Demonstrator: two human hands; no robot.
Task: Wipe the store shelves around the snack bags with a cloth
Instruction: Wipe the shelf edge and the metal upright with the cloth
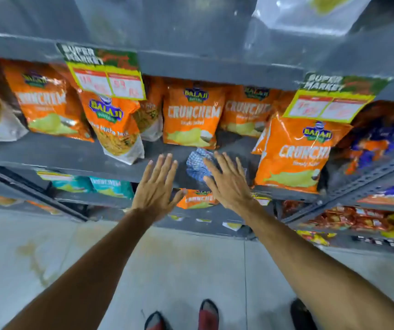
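I see the grey shelf (72, 153) lined with orange snack bags (190, 120); both hands, left hand (156, 186) and right hand (227, 184), spread open, gripping nothing. The checked cloth (197, 163) lies between bags, under my right fingertips. I judge the next move is pressing down and wiping.

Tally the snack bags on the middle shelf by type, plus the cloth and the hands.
Orange Crunchem bags: 4, e.g.
Namkeen bags with clear windows: 3, e.g.
Blue checked cloth: 1
Hands: 2, left hand, right hand
Total: 10. The dark bags at far right are too blurred to count.
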